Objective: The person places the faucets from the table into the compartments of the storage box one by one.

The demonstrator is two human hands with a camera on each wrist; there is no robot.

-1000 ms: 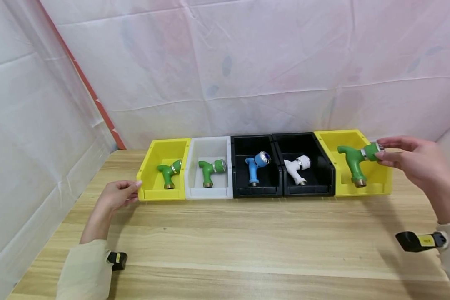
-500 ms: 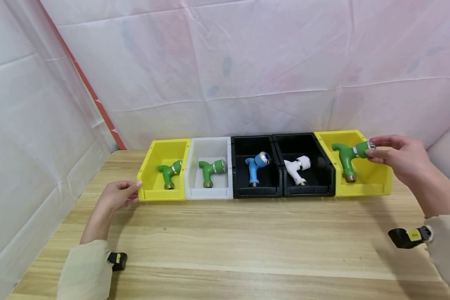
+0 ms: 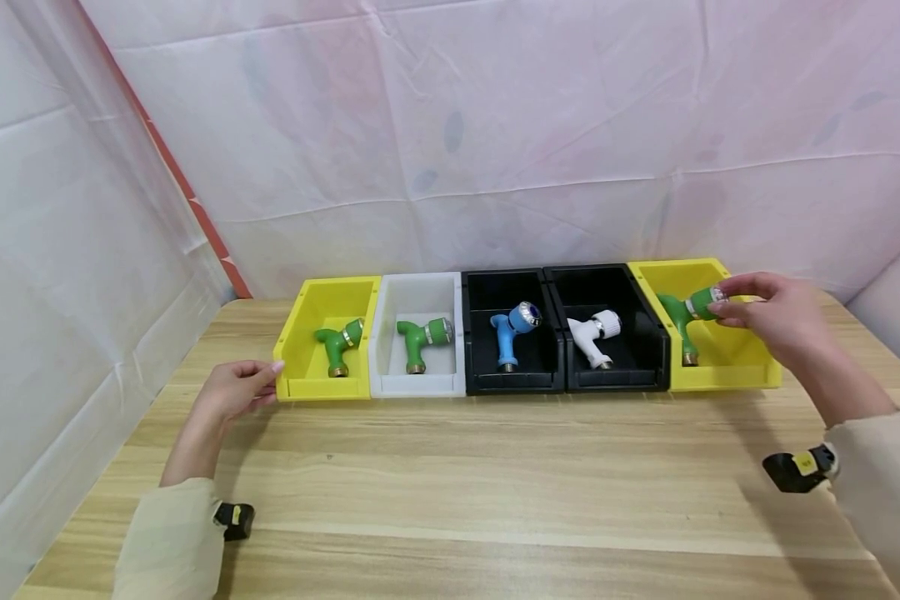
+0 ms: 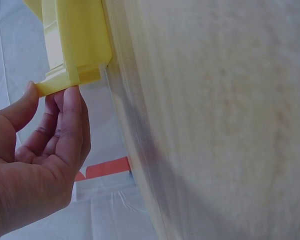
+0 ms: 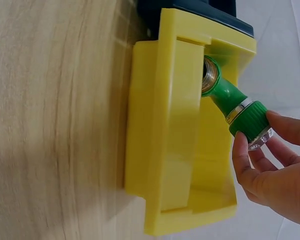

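My right hand pinches the ribbed knob of a green faucet with thumb and fingertips. That faucet hangs within the right-end yellow bin, its brass threaded end near the bin's low front wall in the right wrist view. At the row's other end, my left hand grips the rim of another yellow bin, thumb on one side and fingers on the other. Inside this left-end bin lies a green faucet.
Between the yellow bins stand a white bin with a green faucet, a black bin with a blue faucet, and a second black bin with a white faucet. A white sheet hangs behind the wooden table.
My right hand has moved left with the green faucet and lowered it into the right-end yellow bin. The left hand has stayed at its bin.
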